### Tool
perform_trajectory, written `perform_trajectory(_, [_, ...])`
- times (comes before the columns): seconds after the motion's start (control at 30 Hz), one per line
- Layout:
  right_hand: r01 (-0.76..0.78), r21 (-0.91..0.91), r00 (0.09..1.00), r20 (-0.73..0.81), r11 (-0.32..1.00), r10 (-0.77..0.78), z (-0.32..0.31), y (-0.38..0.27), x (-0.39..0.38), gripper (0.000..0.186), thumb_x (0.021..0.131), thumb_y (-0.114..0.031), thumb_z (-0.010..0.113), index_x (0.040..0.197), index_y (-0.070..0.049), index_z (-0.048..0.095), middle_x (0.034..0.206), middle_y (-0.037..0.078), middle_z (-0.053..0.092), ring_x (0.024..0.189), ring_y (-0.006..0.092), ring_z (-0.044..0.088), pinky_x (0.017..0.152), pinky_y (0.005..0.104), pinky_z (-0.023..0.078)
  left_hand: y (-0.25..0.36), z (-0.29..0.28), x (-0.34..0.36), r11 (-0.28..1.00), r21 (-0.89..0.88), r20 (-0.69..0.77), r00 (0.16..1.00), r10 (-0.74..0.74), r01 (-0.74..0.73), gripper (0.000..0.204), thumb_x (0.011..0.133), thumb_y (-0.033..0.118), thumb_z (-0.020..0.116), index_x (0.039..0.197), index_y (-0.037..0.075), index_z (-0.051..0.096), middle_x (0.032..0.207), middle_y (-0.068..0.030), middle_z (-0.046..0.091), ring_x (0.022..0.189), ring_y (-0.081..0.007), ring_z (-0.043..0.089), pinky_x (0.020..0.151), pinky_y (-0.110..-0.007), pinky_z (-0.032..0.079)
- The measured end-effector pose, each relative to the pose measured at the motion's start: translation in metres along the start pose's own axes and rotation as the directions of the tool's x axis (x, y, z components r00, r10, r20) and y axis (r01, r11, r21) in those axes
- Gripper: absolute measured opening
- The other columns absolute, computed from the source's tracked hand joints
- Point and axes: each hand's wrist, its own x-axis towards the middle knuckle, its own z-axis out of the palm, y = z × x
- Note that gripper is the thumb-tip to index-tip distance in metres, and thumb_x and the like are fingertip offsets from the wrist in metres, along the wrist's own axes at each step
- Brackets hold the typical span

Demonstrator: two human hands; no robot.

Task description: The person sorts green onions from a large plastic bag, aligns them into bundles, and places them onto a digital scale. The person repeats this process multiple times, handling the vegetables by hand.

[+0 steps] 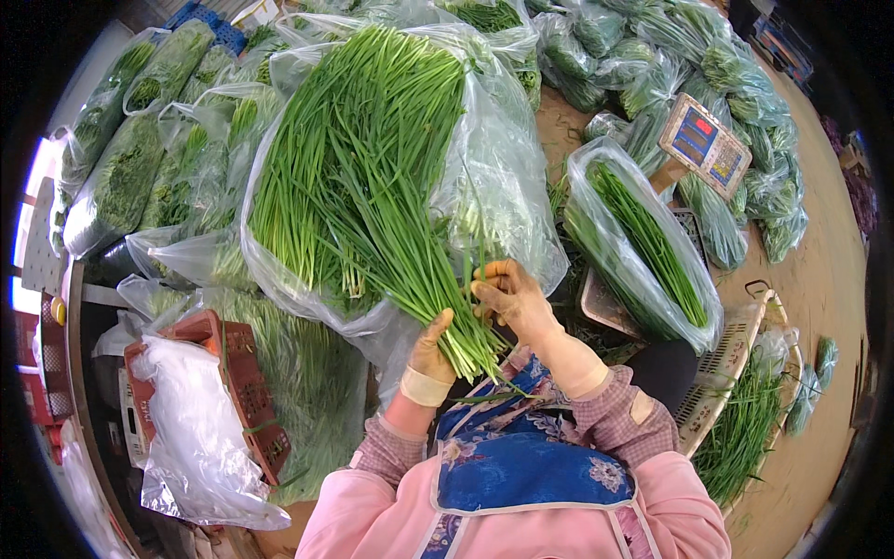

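A bunch of long green chives (414,252) slants across the front of a large heap of chives (363,112), its pale cut ends toward me. My gloved left hand (430,352) is wrapped round the bunch near those ends. Just to its right, my gloved right hand (512,296) is closed in a pinch at the bunch's edge, with a few green blades at its fingertips. The heap lies on a wide clear plastic bag (498,177), spread open beneath it and folded out to the right.
At right, an open bag of chives (643,252) rests by a scale display (705,144). A pale basket (736,359) holds loose greens. At lower left, clear bags (200,429) lie over a red crate (251,391). Filled vegetable bags (121,186) stand left; more bagged bundles (652,56) lie behind.
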Motion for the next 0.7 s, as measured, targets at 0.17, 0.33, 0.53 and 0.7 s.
perform_trajectory(0.17, [-0.043, -0.331, 0.999, -0.025, 0.943, 0.037, 0.002, 0.001, 0.010, 0.070, 0.078, -0.032, 0.066, 0.128, 0.003, 0.032, 0.102, 0.012, 0.058, 0.064, 0.0137, 0.057, 0.059, 0.0257, 0.045, 0.000, 0.000, -0.003, 0.972, 0.211, -0.051, 0.992, 0.118, -0.104, 0.043, 0.075, 0.014, 0.068, 0.114, 0.005, 0.050, 0.102, -0.0067, 0.058, 0.096, -0.0220, 0.057, 0.087, -0.037, 0.047])
perform_trajectory(0.33, [-0.031, -0.329, 0.999, 0.028, 0.944, 0.043, 0.007, 0.000, 0.016, 0.047, 0.082, -0.025, 0.062, 0.120, -0.002, 0.046, 0.095, 0.012, 0.061, 0.073, 0.0156, 0.059, 0.066, 0.0269, 0.046, -0.004, 0.001, 0.002, 0.945, 0.247, -0.075, 0.968, 0.239, -0.214, 0.037, 0.076, 0.008, 0.066, 0.109, 0.005, 0.051, 0.100, -0.0073, 0.059, 0.092, -0.0213, 0.058, 0.080, -0.034, 0.051])
perform_trajectory(0.53, [-0.020, 0.305, 0.978, 0.206, 0.952, -0.046, -0.011, -0.001, -0.021, 0.022, 0.087, -0.010, 0.052, 0.105, 0.003, 0.052, 0.078, 0.007, 0.056, 0.078, 0.0199, 0.062, 0.072, 0.0306, 0.049, 0.014, -0.016, 0.007, 0.975, 0.074, -0.238, 0.946, 0.219, -0.208, 0.022, 0.079, 0.005, 0.061, 0.100, 0.005, 0.054, 0.084, -0.0083, 0.062, 0.081, -0.0239, 0.062, 0.076, -0.039, 0.052])
perform_trajectory(0.7, [-0.094, -0.354, 0.875, 0.416, 0.930, 0.247, -0.094, -0.010, -0.073, 0.030, 0.082, -0.013, 0.059, 0.108, 0.002, 0.056, 0.083, 0.009, 0.061, 0.079, 0.0187, 0.060, 0.072, 0.0290, 0.048, 0.035, -0.012, 0.003, 0.968, 0.030, -0.213, 0.945, 0.249, -0.248, 0.021, 0.080, 0.006, 0.062, 0.100, 0.006, 0.056, 0.082, -0.0060, 0.061, 0.081, -0.0225, 0.062, 0.081, -0.038, 0.050])
